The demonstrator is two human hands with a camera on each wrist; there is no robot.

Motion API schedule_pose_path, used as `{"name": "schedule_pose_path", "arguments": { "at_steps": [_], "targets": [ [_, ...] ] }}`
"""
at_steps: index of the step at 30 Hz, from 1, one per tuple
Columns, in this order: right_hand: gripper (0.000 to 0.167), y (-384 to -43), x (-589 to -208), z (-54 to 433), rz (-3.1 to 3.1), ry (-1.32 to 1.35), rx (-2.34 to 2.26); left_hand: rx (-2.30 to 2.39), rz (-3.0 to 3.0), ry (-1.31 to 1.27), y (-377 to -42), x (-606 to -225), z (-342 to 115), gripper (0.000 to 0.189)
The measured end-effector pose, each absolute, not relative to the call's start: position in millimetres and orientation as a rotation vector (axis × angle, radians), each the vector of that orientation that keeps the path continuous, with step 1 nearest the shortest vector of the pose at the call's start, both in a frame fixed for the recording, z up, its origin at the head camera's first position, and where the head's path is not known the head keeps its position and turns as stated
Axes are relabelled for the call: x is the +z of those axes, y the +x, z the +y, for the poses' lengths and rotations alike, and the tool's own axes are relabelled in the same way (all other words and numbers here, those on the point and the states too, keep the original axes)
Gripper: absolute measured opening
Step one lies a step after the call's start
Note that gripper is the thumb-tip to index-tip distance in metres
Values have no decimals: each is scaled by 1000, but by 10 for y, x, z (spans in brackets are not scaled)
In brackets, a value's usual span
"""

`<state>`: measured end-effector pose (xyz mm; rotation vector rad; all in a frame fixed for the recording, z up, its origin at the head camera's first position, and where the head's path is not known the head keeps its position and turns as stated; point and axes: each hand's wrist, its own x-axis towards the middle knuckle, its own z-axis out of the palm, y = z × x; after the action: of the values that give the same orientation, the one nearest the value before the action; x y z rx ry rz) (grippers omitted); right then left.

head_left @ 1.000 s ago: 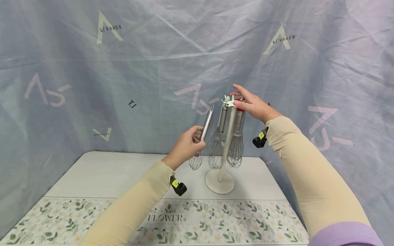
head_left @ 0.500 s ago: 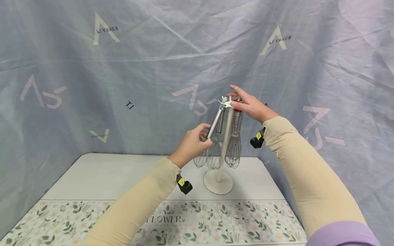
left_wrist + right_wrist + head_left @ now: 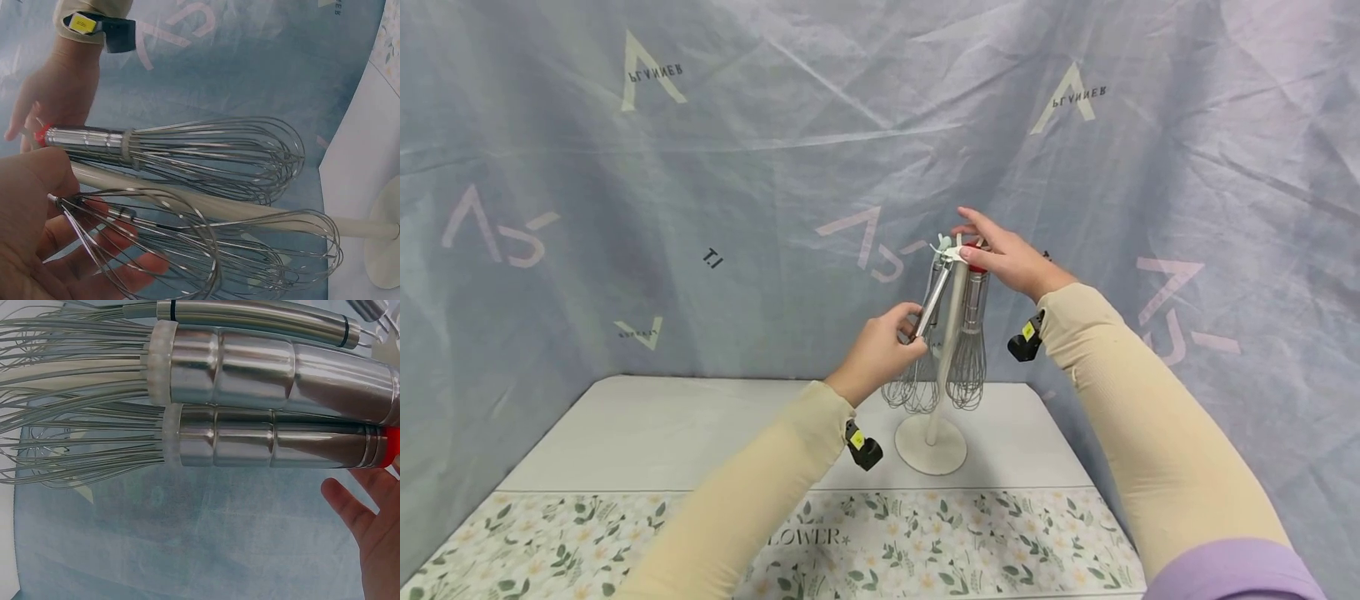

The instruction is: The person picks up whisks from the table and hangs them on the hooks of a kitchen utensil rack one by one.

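Note:
My left hand [image 3: 880,350] pinches a steel whisk [image 3: 934,298] low on its handle, tilted, with the handle's upper end at the top of a cream whisk stand [image 3: 953,312]. In the left wrist view, the wire loops of the held whisk [image 3: 215,250] spread in front of the fingers. At the stand's top my right hand [image 3: 1009,258] holds on, thumb on the white hook piece and fingers on the far side. A red-ended whisk [image 3: 975,302] hangs beneath that hand. Behind the held whisk hangs another one, partly hidden.
The stand's round base [image 3: 931,458] rests on a white table [image 3: 700,433]. A floral strip [image 3: 940,542] lies along the table's front. Grey-blue cloth [image 3: 760,167] hangs behind and at the sides. Steel whisk handles [image 3: 250,369] fill the right wrist view's upper part.
My left hand has moved right with the whisk, bringing its handle end from beside the stand to the hooks. The right hand has stayed on the stand's top.

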<state>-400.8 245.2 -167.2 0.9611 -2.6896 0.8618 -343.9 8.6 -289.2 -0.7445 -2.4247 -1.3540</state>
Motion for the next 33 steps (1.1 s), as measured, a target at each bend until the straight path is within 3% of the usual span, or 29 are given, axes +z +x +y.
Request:
{"name": "schedule_pose_path", "arguments": {
  "at_steps": [15,24,33],
  "targets": [
    [70,-4007,-1661,2472,-2690,946,827,-1528,-2343,-680,-3556,-3186,356,52],
    [69,-4024,-1699,2449,-2678,956,840,-1628,-2406,-637,-3545,-3484,376,42],
    [69,-4007,-1688,2466,-2691,968,841,-1755,-2444,-601,-3551,-3773,347,61]
  ]
}}
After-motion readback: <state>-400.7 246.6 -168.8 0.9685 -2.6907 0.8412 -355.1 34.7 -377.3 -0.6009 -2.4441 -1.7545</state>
